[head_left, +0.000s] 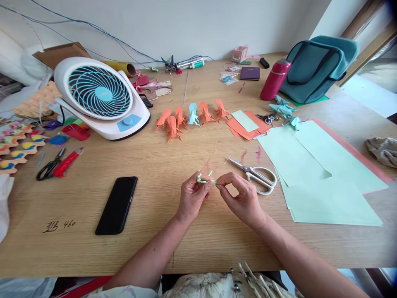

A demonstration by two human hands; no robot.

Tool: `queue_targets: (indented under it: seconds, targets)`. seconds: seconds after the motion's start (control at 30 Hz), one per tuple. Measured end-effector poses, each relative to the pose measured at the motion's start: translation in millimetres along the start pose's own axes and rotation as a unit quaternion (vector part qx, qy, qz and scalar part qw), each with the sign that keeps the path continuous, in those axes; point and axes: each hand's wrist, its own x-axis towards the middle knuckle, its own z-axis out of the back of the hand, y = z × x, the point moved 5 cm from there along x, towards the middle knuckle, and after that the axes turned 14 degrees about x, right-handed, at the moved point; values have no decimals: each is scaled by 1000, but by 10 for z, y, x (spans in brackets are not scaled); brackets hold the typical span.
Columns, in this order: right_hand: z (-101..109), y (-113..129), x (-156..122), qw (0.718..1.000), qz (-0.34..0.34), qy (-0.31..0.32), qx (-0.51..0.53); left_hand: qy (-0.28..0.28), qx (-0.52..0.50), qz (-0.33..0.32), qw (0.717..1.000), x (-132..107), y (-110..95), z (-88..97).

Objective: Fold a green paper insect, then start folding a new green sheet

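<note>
A small light-green folded paper piece point(201, 179) with thin pointed ends is held up between both hands over the table. My left hand point(192, 196) is closed around it, thumb and fingers pinching its body, which they partly hide. With thumb and forefinger, my right hand point(242, 196) pinches the piece's right end. Just beyond my right hand, scissors point(262, 179) with white handles lie slightly apart on the wood. Farther back stand several folded orange paper insects point(172, 127) and one light-blue paper insect point(192, 114).
Pale green sheets point(328, 203) cover the right side, near orange paper pieces point(243, 128) and blue folded figures point(283, 108). On the left are a black phone point(116, 205), a white fan point(102, 95), and a red utility knife point(66, 162). A pink bottle point(275, 79) and teal bag point(313, 74) stand back right.
</note>
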Motion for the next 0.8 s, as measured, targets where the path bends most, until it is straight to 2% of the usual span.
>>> queue_targets:
  seconds: [0.4,0.53,0.63,0.8]
  targets:
    - [-2,7,-2,999,23,-23,13,-5,-26,-3,1000,-50,18,-48]
    - [14,-4,7,999,7,-24,21,-30,44,-45,998,-19,-38,2]
    - [25,-16,12,999,2,-22,27,-25,116,-83,990,26,-75,65]
    - [17,-23,12,999,17,-7,27,-12,261,-171,950,72,-234,156]
